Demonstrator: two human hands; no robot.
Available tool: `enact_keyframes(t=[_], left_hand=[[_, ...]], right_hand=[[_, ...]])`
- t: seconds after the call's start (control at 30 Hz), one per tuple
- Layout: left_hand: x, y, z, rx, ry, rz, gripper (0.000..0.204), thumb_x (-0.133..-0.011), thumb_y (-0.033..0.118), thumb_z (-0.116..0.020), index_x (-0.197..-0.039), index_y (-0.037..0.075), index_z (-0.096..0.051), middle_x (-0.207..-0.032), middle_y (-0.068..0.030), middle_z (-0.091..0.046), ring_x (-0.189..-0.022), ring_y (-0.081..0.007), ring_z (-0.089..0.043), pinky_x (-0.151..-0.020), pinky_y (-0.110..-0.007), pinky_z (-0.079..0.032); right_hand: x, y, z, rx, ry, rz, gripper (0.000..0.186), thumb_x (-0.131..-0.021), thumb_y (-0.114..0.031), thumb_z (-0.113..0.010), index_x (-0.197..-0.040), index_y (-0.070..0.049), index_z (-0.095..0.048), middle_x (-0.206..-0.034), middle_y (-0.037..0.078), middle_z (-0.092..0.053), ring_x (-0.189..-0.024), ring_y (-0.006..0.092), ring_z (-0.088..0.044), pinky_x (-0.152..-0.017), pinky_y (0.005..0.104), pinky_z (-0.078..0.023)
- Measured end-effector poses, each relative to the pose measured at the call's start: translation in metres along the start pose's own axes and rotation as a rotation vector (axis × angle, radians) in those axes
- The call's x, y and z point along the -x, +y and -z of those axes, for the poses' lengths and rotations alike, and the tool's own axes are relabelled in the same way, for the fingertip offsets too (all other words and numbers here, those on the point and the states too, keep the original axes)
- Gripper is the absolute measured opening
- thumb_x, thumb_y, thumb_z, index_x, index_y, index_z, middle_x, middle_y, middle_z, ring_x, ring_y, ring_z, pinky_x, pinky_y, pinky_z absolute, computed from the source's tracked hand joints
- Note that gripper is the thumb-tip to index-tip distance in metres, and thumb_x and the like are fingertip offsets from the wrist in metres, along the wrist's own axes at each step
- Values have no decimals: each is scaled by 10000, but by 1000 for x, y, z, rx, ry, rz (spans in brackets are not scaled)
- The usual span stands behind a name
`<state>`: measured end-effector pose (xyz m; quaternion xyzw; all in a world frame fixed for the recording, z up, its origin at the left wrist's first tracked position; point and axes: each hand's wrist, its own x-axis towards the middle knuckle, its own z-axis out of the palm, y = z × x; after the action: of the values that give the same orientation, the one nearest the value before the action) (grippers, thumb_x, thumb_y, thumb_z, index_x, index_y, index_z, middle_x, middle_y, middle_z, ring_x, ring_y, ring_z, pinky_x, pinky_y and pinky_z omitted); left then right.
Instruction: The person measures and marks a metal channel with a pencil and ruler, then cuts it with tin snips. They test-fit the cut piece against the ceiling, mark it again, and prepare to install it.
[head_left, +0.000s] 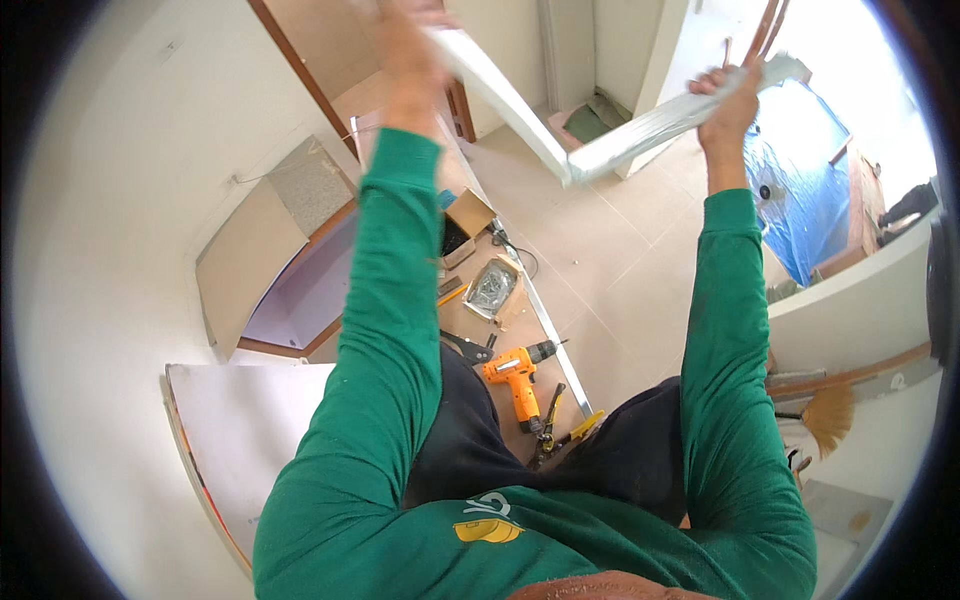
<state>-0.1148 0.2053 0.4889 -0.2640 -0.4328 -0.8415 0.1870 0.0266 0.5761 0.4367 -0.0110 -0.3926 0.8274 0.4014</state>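
A long silvery metal strip (pixel 650 136), like a channel, is held up in front of me, bent into a V at its middle. My right hand (pixel 732 105) is closed round its right arm, fingers wrapped over it near the end. At the upper edge my left hand (pixel 412 60) is blurred by motion; its fingers lie over the left end of the strip. An orange cordless drill (pixel 514 380) lies below, between my arms. Pliers (pixel 549 418) and a yellow-handled tool (pixel 586 427) lie beside it, close to my legs.
Left of the drill are a tray of screws (pixel 492 287) and an open cardboard box (pixel 468 219) with dark contents. A metal-edged board (pixel 545 322) runs beside them over the tiled floor (pixel 630 235). Blue plastic sheeting (pixel 800 170) and a straw broom (pixel 830 420) are at right.
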Motion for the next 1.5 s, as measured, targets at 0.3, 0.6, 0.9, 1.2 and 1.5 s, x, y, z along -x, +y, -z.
enact_keyframes(t=[0.3, 0.6, 0.9, 1.2, 1.5], left_hand=[[0, 22, -6, -423, 85, 127, 649, -1076, 680, -614, -1171, 38, -630, -902, -92, -635, -733, -160, -617, -640, -320, -558], [-3, -10, 4, -192, -185, -210, 954, -998, 808, -621, -1398, -58, -595, -956, -78, -641, -758, -107, -618, -679, -274, -570], [-29, 64, 76, 372, 181, 93, 836, -1028, 795, -557, -1246, -12, -588, -842, -36, -555, -645, -141, -566, -632, -337, -531], [66, 38, -102, -700, -242, 9, 593, -1102, 606, -606, -1325, 61, -672, -907, -20, -644, -715, -105, -610, -682, -301, -610], [-43, 51, 96, 301, -91, 48, 465, -1146, 504, -565, -1315, 73, -610, -887, -11, -576, -724, -137, -610, -631, -296, -588]], right_hand=[[-2, -12, -13, 55, -284, 71, 566, -1133, -615, -448, -1035, -70, -562, -815, 66, -544, -688, 203, -545, -819, 423, -525], [34, 32, -83, 257, -324, 10, 645, -1076, -663, -610, -1298, -57, -587, -867, 24, -610, -745, 147, -625, -705, 358, -580], [-39, -65, 45, -160, 46, 22, 644, -1125, -624, -453, -1132, -2, -618, -845, 80, -554, -751, 251, -597, -860, 448, -603], [104, 16, -144, 814, -539, 4, 845, -1005, -796, -622, -1343, -21, -603, -807, -17, -517, -747, 120, -596, -670, 295, -575], [-54, -53, 45, -293, 92, -133, 501, -1141, -563, -522, -1349, -120, -623, -689, -12, -462, -570, 94, -496, -545, 288, -549]])
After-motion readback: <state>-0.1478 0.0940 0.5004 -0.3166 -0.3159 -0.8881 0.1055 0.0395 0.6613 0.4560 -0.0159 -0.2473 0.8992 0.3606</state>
